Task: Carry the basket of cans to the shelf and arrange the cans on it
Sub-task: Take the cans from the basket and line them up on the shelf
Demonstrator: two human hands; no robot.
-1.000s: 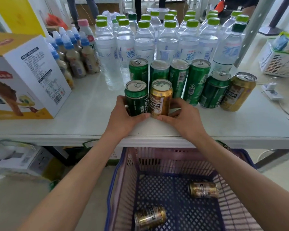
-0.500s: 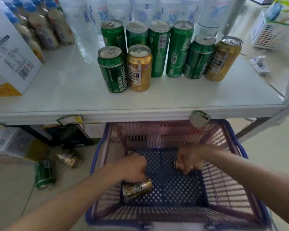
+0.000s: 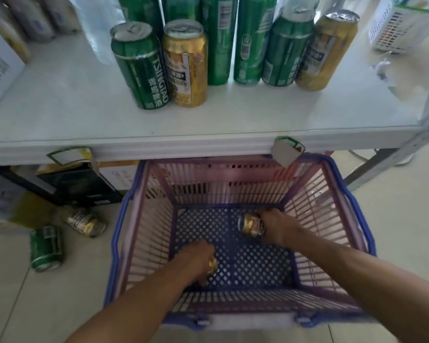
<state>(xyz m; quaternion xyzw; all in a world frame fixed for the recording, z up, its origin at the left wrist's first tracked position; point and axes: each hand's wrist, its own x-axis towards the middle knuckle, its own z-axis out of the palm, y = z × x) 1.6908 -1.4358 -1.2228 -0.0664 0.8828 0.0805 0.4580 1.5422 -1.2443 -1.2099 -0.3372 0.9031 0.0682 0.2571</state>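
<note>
Both hands were down in the basket (image 3: 352, 219), each on a gold can lying on its side on the blue mesh floor. The right hand (image 3: 280, 227) was wrapped around a gold can (image 3: 251, 224) near the far right of the floor, fingers closed on it. The left hand (image 3: 196, 262) covered most of a second gold can (image 3: 212, 266) nearer the front; only a sliver of it showed, and the hand looked curled around it, though a full grasp could not be confirmed.

Step in hand, as judged: picking up the last two cans from the basket. No other cans showed inside it. The next move called for lifting both clear of the pink slatted walls, turning them upright and standing them on the shelf (image 3: 72, 100) beside the front pair.

The basket sat on the floor just below the shelf's front edge. On the shelf, a green can (image 3: 141, 68) and a gold one (image 3: 187, 63) stood upright and touching at the front. Behind them ran a row of green cans (image 3: 253, 40) ending in another gold can (image 3: 327, 50) on the right. Bottles stood further back, blurred.

On the floor left of the basket lay two stray cans, one green (image 3: 46, 247), one gold (image 3: 84, 221), both on their sides. A white crate (image 3: 391, 28) sat at the shelf's right end.
</note>
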